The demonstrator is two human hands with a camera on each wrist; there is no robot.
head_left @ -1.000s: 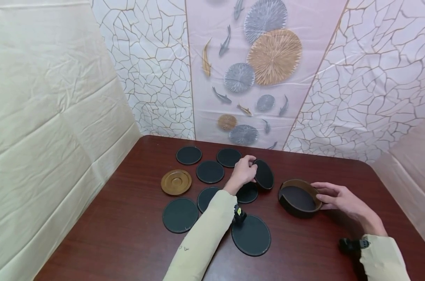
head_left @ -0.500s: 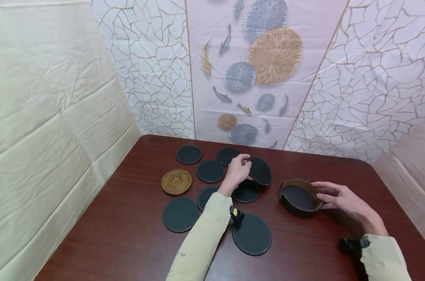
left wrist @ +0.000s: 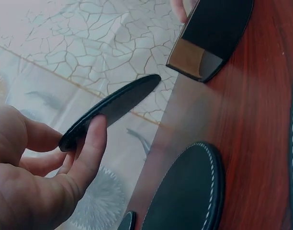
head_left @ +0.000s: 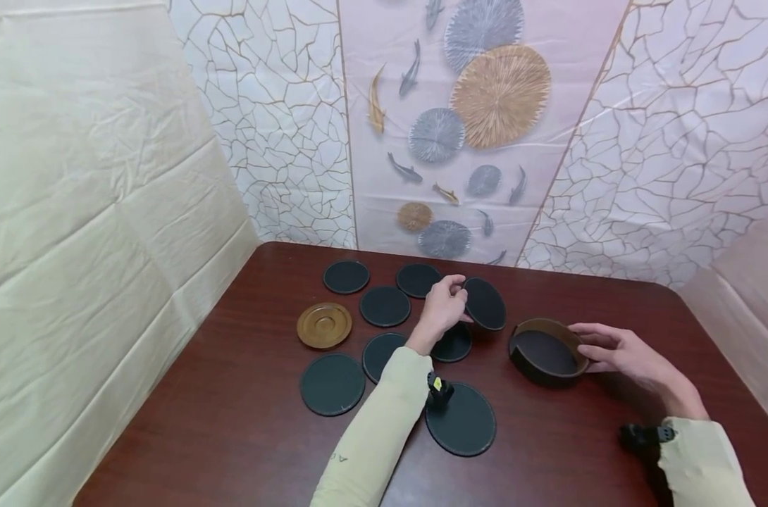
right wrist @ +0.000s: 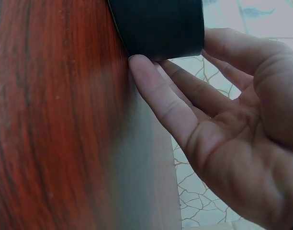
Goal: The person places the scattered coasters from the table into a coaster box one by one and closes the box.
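My left hand [head_left: 444,310] pinches a round black coaster [head_left: 485,304] by its left edge. In the left wrist view, the thumb and fingers of the left hand [left wrist: 41,177] grip this tilted coaster [left wrist: 113,105], raised off the table. To its right sits a round, dark coaster holder [head_left: 552,328] with a brown inner wall, a gap in its side and a dark inside base. My right hand [head_left: 631,355] holds the holder's right side. The right wrist view has thumb and fingertips of the right hand [right wrist: 232,124] against the holder's outer wall [right wrist: 158,26].
Several black coasters lie flat on the reddish-brown table [head_left: 232,422], including a front coaster [head_left: 461,420] under the left forearm. A brown round dish [head_left: 324,326] with concentric rings sits among them at the left. Patterned cloth [head_left: 282,141] hangs behind the table.
My left hand shifted left with the coaster, then slightly back right, and the coaster has tipped flatter. The right hand stays on the holder. The head view has moved a little.
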